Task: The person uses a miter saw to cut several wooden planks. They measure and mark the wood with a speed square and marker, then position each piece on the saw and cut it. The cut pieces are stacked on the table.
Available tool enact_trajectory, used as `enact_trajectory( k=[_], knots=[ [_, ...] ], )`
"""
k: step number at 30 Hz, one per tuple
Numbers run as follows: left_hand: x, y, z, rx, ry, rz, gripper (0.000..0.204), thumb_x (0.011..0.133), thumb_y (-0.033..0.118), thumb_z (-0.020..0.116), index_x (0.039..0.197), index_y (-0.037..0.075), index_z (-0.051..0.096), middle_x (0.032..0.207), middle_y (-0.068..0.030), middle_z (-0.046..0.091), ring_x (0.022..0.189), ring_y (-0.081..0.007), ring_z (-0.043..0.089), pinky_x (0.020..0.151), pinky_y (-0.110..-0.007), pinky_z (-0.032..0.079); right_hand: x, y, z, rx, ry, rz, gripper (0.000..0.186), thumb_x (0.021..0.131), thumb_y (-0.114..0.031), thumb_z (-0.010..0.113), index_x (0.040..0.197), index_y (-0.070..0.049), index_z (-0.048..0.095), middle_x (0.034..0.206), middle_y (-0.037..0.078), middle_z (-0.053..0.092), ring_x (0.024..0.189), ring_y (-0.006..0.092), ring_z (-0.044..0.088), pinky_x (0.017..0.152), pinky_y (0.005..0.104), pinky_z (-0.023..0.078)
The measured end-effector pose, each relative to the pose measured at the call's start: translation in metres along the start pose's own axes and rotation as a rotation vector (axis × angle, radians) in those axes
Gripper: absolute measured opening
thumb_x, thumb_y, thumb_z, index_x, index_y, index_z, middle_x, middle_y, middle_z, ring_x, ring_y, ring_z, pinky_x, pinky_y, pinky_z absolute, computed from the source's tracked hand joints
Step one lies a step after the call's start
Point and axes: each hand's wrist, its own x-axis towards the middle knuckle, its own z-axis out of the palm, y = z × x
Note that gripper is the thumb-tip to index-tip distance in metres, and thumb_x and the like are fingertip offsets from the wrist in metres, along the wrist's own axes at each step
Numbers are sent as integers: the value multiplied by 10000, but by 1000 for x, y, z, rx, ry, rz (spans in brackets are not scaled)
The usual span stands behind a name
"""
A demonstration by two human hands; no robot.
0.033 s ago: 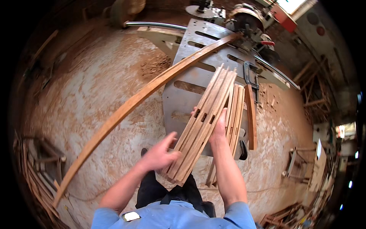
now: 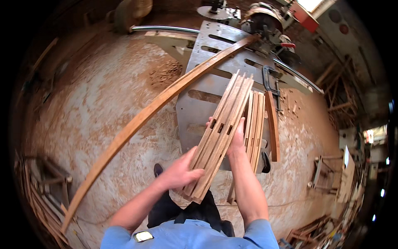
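Note:
A bundle of mortised wooden strips (image 2: 222,111) is held at a slant over the metal plate (image 2: 202,117). My right hand (image 2: 236,137) grips it from underneath near the middle, fingertips showing past both sides. My left hand (image 2: 183,169) is closed round the lower left edge, thumb lying over the top face and fingers mostly hidden. Just right of the held bundle lies a second bundle of strips (image 2: 259,120). Farther right is a shorter reddish wooden piece (image 2: 273,128) beside a black clamp (image 2: 271,79).
A long wooden beam (image 2: 143,120) slants from the machine (image 2: 263,20) down to the lower left. A saw blade (image 2: 212,13) and a steel rail (image 2: 165,28) are at the top. Scrap wood (image 2: 41,200) and wooden frames (image 2: 325,174) stand at the sides. Sawdust (image 2: 166,74) lies on the floor.
My left hand has moved slightly onto the bundle, its thumb now pressed on the top face where the fingers were raised before. The bundle has shifted very little.

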Motion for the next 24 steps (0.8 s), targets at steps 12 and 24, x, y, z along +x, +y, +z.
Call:
enact_trajectory(
  k=[12, 24],
  knots=[
    [46, -27, -31, 687, 3, -25, 708, 805, 379, 683, 1333, -22, 433, 1212, -202, 476, 1183, -355, 442, 972, -458, 408, 24, 24, 9, -1881, 889, -376, 493, 928, -375, 547, 1171, 54, 559, 1101, 325, 550, 1089, 447, 494, 956, 488, 395],
    [92, -31, -164, 1018, 356, 36, 745, 724, 289, 744, 1323, -3, 411, 1216, -238, 524, 1151, -411, 502, 974, -487, 411, 36, 65, 66, -1967, 979, -167, 866, 759, -326, 770, 1423, -20, 306, 1466, 309, 200, 1298, 459, 314, 1043, 536, 318]
  ],
)
